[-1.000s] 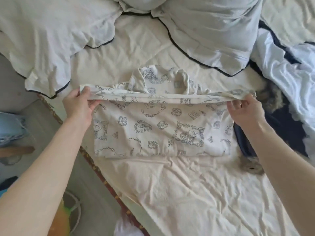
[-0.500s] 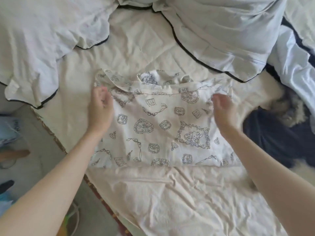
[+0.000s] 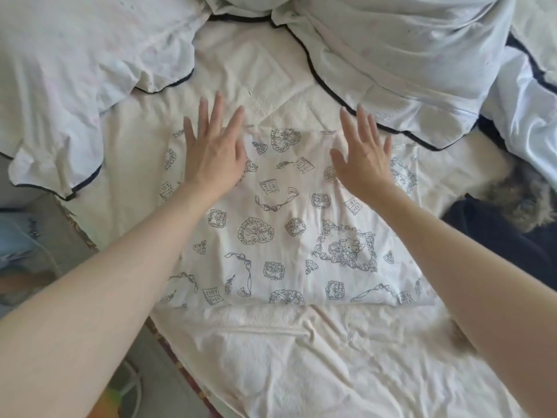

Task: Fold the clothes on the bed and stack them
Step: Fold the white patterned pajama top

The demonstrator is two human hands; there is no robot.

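A cream sheet point(image 3: 301, 357), creased and rumpled, covers the bed; floor shows off the bed's left edge. Taking the garment point(image 3: 286, 230) as landmark: a folded white cloth printed with dark line drawings, it lies flat in the middle of the sheet as a rough rectangle, long axis running left to right, its near edge straight and its far edge toward the pillows. Far left of it sits a white pillow point(image 3: 75, 64) with dark piping. The left hand point(image 3: 214, 155) presses flat on the garment's far-left part, fingers point(image 3: 218, 113) straight and spread wide, tips reaching past the far edge onto the sheet. The right hand point(image 3: 364, 159) lies flat on the far-right part, fingers likewise straight and spread. Beyond the garment to the right is a second piped pillow point(image 3: 407, 55). Right of it lies a dark item with a fur trim point(image 3: 518, 203).
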